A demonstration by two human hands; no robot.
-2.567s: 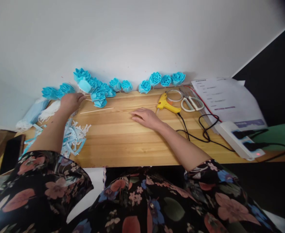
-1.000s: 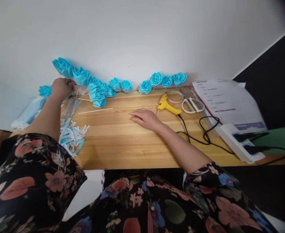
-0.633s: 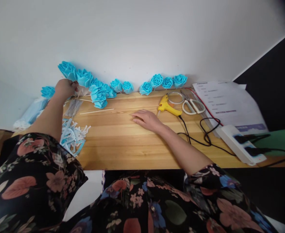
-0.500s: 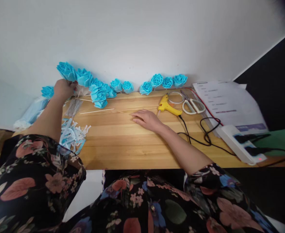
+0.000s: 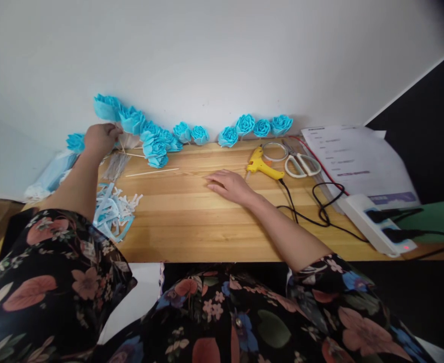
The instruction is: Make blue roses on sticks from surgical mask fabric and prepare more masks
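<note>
At the back left, my left hand (image 5: 101,140) has its fingers closed just below a blue paper flower (image 5: 107,108), where the stem runs; the fingers partly hide the grip. Right beside it stand more blue paper flowers (image 5: 132,120), leaning along the wall. A lone blue flower (image 5: 75,142) shows left of my wrist. Under the hand lies a bundle of thin pale strands (image 5: 116,167). My right hand (image 5: 229,185) rests palm down on the wooden table (image 5: 191,227), fingers stretched out and holding nothing. A thin stick (image 5: 152,172) lies between the hands.
A yellow glue gun (image 5: 263,165), a wire ring (image 5: 275,151) and white-handled scissors (image 5: 302,165) lie right of my right hand. Black cable runs to a power strip (image 5: 376,227) near papers (image 5: 354,161). Cut strips (image 5: 116,212) are heaped at left. The wall (image 5: 206,60) borders the back.
My left hand has shifted slightly right, and the flower above it has moved a little right and changed its tilt. My right hand stays in place.
</note>
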